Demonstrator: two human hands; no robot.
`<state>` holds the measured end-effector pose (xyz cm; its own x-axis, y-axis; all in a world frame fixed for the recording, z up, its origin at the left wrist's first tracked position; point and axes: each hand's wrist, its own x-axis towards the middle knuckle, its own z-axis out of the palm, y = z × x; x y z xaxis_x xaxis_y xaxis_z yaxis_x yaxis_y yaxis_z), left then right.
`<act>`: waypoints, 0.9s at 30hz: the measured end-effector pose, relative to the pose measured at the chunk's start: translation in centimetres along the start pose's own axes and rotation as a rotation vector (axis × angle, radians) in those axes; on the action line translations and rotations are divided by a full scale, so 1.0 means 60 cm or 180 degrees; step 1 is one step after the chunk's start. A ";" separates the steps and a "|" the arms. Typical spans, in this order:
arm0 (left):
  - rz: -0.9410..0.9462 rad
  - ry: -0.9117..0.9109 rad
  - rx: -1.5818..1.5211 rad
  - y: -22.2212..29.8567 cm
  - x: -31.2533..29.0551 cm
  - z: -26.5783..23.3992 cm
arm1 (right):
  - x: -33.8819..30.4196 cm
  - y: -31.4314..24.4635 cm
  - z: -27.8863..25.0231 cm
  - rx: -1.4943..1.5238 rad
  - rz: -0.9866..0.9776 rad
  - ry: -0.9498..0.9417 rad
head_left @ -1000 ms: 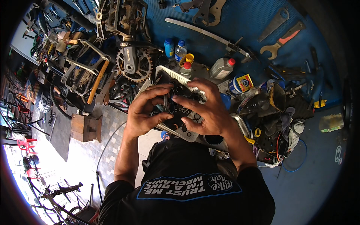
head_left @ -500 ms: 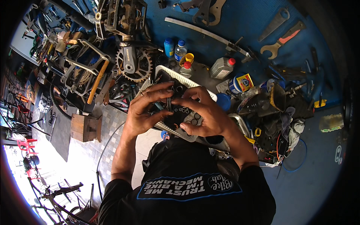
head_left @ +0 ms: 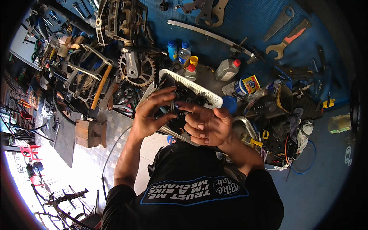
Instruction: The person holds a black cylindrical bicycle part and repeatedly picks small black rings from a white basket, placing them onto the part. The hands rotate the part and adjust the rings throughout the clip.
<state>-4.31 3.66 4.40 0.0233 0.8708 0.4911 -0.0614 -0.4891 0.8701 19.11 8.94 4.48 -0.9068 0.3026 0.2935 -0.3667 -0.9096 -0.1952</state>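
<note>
Over a white perforated plastic basket (head_left: pixel 193 86), my left hand (head_left: pixel 151 111) pinches a thin dark ring-like part (head_left: pixel 173 106), seen nearly edge-on, between thumb and fingers. My right hand (head_left: pixel 211 125) is turned palm up with the thumb spread away. Its index finger stretches to the part, at or close to its edge, while the other fingers are half curled. Small black rings and other dark pieces (head_left: pixel 184 92) lie in the basket under my hands, partly covered by them. The exact kind of the held part is too small to make out.
Behind the basket stand a grey bottle with a red cap (head_left: pixel 227 69), blue-capped bottles (head_left: pixel 184 53) and a white-blue tub (head_left: pixel 247 84). A bicycle crankset (head_left: pixel 132 69) and a wooden-handled hammer (head_left: pixel 101 86) are at left. Tools hang on the blue wall (head_left: pixel 245 23).
My right hand has rolled from palm down to palm up, its thumb swinging out to the right. My left hand stays nearly in place with its grip on the part.
</note>
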 end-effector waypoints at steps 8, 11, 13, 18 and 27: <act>-0.1548 0.0288 -0.2555 -0.021 -0.012 -0.008 | -0.006 -0.051 0.025 -0.2585 -0.0573 0.0805; -0.1855 0.0332 -0.2689 -0.009 0.000 -0.004 | -0.002 -0.074 0.035 -0.5642 -0.0808 0.0597; -0.1987 0.0339 -0.2683 -0.002 0.004 -0.003 | 0.003 -0.074 0.039 -0.6010 -0.0815 0.0768; -0.1936 0.0513 -0.2458 -0.008 -0.005 -0.004 | 0.004 -0.083 0.022 -0.6310 -0.0513 0.0818; -0.1983 0.0424 -0.2386 0.005 -0.002 -0.009 | 0.023 -0.092 0.003 -0.7158 -0.0661 0.0474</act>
<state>-4.85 3.44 4.57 0.1565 0.9831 -0.0953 -0.6945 0.1781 0.6971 19.94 14.33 6.14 -0.8021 0.4299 0.4144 0.1035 0.7836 -0.6125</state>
